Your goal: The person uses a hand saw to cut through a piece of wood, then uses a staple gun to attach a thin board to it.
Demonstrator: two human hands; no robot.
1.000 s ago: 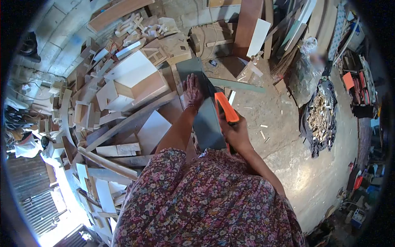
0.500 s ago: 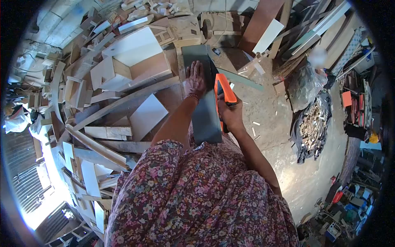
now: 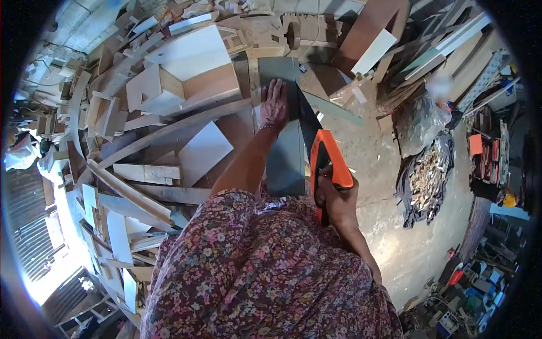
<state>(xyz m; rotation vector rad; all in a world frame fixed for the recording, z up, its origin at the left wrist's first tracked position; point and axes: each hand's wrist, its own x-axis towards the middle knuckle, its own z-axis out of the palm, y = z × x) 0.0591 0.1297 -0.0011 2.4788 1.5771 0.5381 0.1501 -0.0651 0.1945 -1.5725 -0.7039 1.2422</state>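
A long grey-green board (image 3: pixel 284 161) lies lengthwise in front of me, its near end at my floral clothing. My left hand (image 3: pixel 274 105) rests flat on its upper half with fingers stretched forward, a bracelet round the wrist. In my right hand (image 3: pixel 337 199) is a handsaw (image 3: pixel 334 160), fingers wrapped round its orange and black handle. The saw's dark blade (image 3: pixel 308 116) points forward along the board's right edge. Its far end meets that edge a little beyond my left fingers.
White panels and an open wooden box (image 3: pixel 209 87) stand to the left among long curved strips (image 3: pixel 175 135). Planks (image 3: pixel 367 34) lean at the back right. On the right, a dark cloth (image 3: pixel 426 186) holds wood offcuts, beside a clear plastic bag (image 3: pixel 420 133).
My right hand has drawn the saw back toward me and to the right, showing more blade beside the board. My left hand stays flat on the board; the view has shifted slightly.
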